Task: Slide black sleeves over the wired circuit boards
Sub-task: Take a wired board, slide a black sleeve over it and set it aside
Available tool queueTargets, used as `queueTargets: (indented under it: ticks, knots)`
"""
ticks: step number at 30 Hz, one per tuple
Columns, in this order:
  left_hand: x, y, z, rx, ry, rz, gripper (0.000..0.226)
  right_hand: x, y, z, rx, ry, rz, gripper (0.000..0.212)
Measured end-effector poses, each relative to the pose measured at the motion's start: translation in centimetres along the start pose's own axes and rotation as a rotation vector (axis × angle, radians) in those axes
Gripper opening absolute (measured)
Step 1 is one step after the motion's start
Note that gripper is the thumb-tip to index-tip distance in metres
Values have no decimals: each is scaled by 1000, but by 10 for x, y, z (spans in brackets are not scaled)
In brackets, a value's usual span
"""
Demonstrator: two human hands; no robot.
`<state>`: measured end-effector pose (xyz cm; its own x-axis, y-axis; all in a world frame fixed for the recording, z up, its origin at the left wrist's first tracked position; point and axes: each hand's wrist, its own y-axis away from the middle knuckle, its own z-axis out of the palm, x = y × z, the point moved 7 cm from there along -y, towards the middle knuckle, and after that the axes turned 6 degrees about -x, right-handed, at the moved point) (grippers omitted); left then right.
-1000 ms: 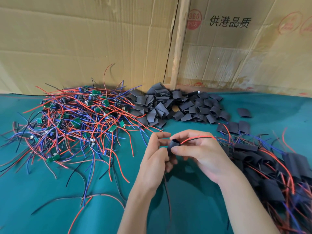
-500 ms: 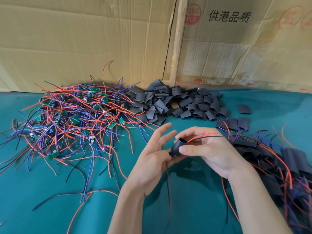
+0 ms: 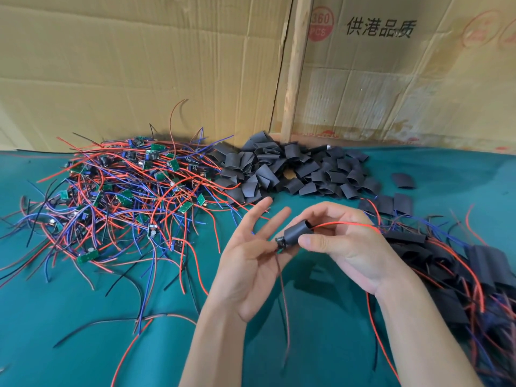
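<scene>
Hands meet above a green cloth-covered table (image 3: 321, 344). My right hand (image 3: 346, 247) pinches a black sleeve (image 3: 297, 233) between thumb and fingers. The sleeve's long axis runs diagonally, its open mouth pointing up and to the right, its lower end down and to the left toward my left hand (image 3: 251, 263). A red wire (image 3: 346, 225) leaves the upper mouth and trails right. At the lower end a small circuit board (image 3: 280, 243) pokes out, touching my left fingers; that hand is spread wide, palm up, fingers straight. Thin wires hang below the board.

On the table, far left, lies a tangle of wired boards (image 3: 122, 199). Behind my hands sits a heap of loose sleeves (image 3: 293, 171). At right lies a pile of sleeved boards (image 3: 460, 269). Cardboard (image 3: 139, 74) stands behind the table.
</scene>
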<state>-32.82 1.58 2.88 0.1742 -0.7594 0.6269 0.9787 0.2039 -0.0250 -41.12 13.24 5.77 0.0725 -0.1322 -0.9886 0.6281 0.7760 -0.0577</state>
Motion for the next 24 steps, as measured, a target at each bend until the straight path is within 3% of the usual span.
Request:
queueTargets:
  ticks: [6,12,20,24]
  knots:
    - [0,3,-7,121,-264,57,10,-3,1,-7,90,-84,-49,37]
    - [2,4,-8,144,-367,56,10,-3,1,-8,142,-73,-61,35]
    - [-2,4,-12,203,-264,-14,8,-3,0,-6,80,-92,-44,42]
    - [-1,5,-14,237,-274,-6,17,-5,0,-6,74,-110,-64,34]
